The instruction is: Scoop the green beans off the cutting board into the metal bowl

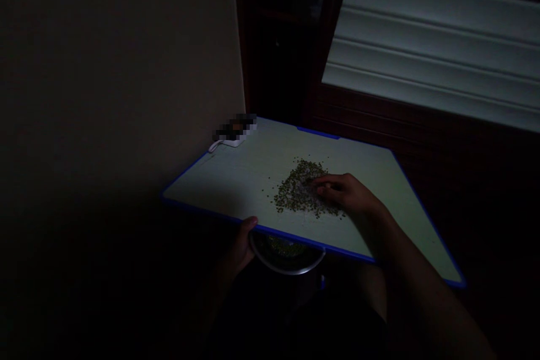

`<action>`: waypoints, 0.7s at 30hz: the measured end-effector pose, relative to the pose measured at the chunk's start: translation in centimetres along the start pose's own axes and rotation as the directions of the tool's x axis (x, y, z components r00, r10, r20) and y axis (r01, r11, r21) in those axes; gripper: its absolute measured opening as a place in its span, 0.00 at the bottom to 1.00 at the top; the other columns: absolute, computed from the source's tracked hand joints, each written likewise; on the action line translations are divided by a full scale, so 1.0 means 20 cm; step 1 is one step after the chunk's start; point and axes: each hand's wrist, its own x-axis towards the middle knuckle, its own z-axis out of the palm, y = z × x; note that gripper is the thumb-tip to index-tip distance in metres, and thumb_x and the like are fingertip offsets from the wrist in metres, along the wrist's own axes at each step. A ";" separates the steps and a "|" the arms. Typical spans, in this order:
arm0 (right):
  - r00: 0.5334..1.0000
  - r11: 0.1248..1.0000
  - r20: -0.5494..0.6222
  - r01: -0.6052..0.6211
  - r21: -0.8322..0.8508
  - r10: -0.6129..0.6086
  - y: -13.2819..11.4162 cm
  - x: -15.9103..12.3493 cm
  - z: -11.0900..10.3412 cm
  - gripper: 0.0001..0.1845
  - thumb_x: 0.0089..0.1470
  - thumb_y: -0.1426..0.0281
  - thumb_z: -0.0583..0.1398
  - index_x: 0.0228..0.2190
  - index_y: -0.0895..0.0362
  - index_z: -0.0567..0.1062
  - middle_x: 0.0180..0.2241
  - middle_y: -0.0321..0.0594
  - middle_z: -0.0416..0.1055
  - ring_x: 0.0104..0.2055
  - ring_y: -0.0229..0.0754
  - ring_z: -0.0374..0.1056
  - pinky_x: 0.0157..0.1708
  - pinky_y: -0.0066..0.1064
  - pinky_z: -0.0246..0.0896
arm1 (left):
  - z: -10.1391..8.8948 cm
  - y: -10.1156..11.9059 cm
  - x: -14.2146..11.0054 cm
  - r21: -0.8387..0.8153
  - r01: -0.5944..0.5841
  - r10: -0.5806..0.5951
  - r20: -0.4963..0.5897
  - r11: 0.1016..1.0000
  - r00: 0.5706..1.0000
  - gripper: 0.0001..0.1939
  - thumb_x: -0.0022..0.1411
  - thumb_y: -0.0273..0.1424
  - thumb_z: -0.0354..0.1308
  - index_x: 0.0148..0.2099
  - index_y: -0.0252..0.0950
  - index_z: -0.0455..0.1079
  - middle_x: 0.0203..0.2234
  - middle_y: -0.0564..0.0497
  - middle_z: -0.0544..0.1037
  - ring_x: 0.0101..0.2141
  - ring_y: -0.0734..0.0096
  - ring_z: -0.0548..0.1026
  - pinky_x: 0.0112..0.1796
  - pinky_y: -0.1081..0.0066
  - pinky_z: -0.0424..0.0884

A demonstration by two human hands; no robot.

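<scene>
A pale board with a blue rim [236, 180] lies in front of me in a dark room. On it is a heap of small green-brown grains [295, 191]. My right hand [346, 194] rests on the heap's right side, fingers bent and drawn together over the grains. My left hand [242, 242] is below the board's near edge, thumb up on the rim, gripping a metal bowl [291, 256] that sits under the edge. The bowl holds some of the same grains.
A small white object with a cord [225, 140] sits at the board's far left corner. A beige wall stands to the left. Dark wood furniture and a pale ribbed panel [430, 45] are behind the board.
</scene>
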 end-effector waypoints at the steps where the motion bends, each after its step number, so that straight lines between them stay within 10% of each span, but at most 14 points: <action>1: 1.000 1.000 0.014 -0.003 -0.025 0.003 -0.01 0.00 0.00 0.18 0.56 0.62 0.59 0.45 0.58 0.76 0.20 0.32 0.65 0.22 0.34 0.58 0.24 0.28 0.54 | 0.00 0.00 0.00 -0.003 -0.006 0.006 0.011 1.000 1.000 0.23 0.51 0.33 0.60 0.50 0.30 0.72 0.38 0.42 0.81 0.47 0.52 0.75 0.51 0.58 0.68; 21: 0.986 0.997 0.163 -0.032 0.072 0.020 -0.05 -0.02 0.02 0.21 0.54 0.60 0.62 0.46 0.59 0.77 0.19 0.33 0.68 0.20 0.33 0.58 0.21 0.25 0.51 | -0.03 -0.01 0.01 -0.018 0.000 0.001 0.090 1.000 0.996 0.33 0.46 0.36 0.65 0.55 0.30 0.68 0.47 0.42 0.78 0.51 0.51 0.72 0.52 0.58 0.66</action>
